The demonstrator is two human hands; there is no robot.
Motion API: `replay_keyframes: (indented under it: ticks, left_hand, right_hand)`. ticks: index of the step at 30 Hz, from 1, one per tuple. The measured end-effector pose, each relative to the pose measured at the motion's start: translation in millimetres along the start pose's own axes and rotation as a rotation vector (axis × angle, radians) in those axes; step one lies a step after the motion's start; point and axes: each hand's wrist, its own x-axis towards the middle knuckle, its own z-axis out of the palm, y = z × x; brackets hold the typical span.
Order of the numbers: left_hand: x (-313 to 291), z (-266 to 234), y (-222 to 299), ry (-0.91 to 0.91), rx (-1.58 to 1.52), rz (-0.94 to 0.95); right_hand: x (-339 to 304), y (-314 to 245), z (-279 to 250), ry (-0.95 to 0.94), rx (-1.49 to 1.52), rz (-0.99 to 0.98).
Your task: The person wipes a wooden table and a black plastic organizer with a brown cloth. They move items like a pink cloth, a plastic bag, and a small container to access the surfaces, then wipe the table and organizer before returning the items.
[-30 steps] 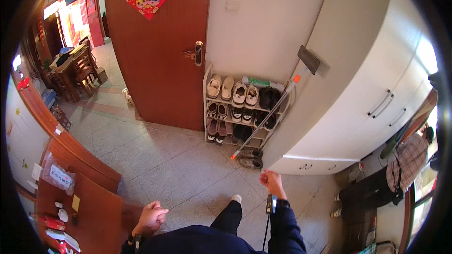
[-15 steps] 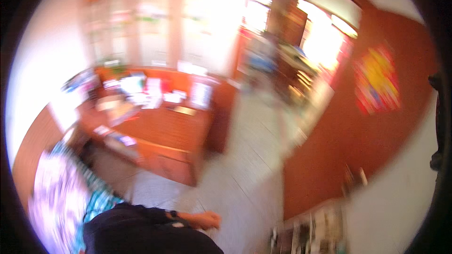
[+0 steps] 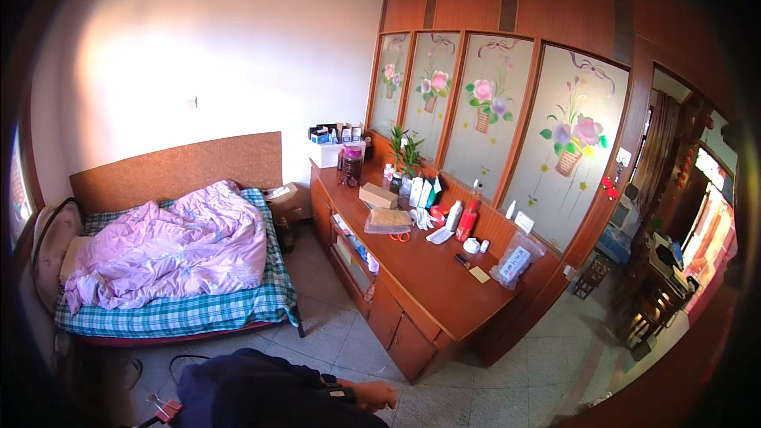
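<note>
My left hand (image 3: 376, 395) reaches in from the lower edge, below the front corner of a reddish-brown wooden cabinet (image 3: 428, 269). Its fingers are curled into a loose fist, and I see nothing held in it. A dark sleeve (image 3: 254, 392) covers the forearm, with a black band (image 3: 341, 391) at the wrist. The hand hangs over the tiled floor (image 3: 491, 396), apart from the cabinet. My right hand is out of the picture. At the lower left, a red clip (image 3: 166, 410) sits on something dark and thin.
Scissors with orange handles (image 3: 399, 237), a red bottle (image 3: 468, 222), a clear plastic package (image 3: 517, 263) and a potted plant (image 3: 406, 150) crowd the cabinet top. A bed with a pink quilt (image 3: 182, 246) stands left. On the right, a passage leads past dark wooden furniture (image 3: 658, 293).
My view has swung left, bringing the bed and whole cabinet into sight, and the blur is gone. The closed left hand now appears slightly lower and further right in the picture.
</note>
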Motion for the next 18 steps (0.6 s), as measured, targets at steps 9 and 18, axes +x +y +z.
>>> replay_keyframes:
  ticks: [9,18]
  left_hand:
    - [-8.5,0.4,24.4,0.035,0.089,0.146]
    - [-64.4,-15.8,151.8,0.558,-0.137,0.772]
  right_hand:
    - [14.7,0.7,16.9,-0.161,-0.047,0.066]
    - [73.8,-16.5,-20.5,-0.147,-0.032,0.112]
